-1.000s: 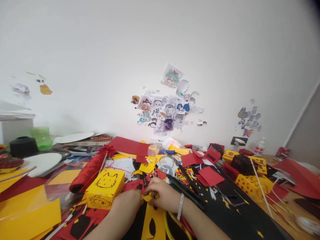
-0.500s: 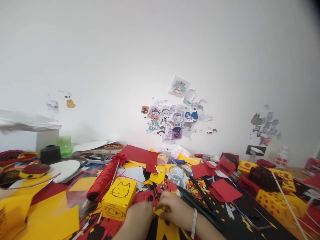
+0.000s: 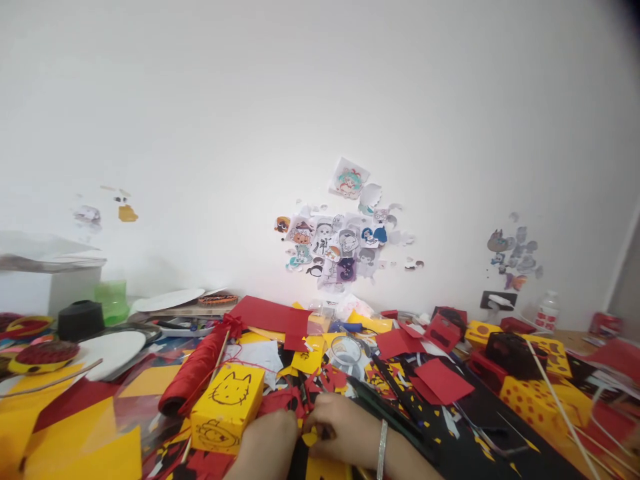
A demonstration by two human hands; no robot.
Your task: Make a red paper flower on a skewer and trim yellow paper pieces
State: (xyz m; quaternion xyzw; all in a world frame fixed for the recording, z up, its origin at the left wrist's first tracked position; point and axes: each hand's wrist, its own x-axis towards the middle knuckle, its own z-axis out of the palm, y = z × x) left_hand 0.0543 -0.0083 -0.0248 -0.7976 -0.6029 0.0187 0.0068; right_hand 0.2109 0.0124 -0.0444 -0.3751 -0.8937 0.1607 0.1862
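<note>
Low in the middle of the view, my left hand (image 3: 270, 437) is a closed fist, and its far side hides whatever may be in it. Close to its right, my right hand (image 3: 343, 427), with a silvery bracelet at the wrist, has its fingers curled in a pinch. At those fingertips shows a small yellow paper scrap (image 3: 310, 437). Just left of my left hand stands a yellow box (image 3: 227, 400) with a cat face drawn on top. Yellow paper with black marks (image 3: 327, 468) lies below my right hand.
A red thread spool (image 3: 193, 370) lies left of the box. Yellow paper sheets (image 3: 95, 440) cover the left side. A magnifying glass (image 3: 346, 350), red paper (image 3: 443, 380) and many scraps lie beyond my hands. Decorated yellow boxes (image 3: 545, 403) and thin sticks (image 3: 560, 400) are at right.
The view has shifted slightly, so most things sit further left. My hands stay close together, and the yellow scrap now shows more plainly at my right fingertips.
</note>
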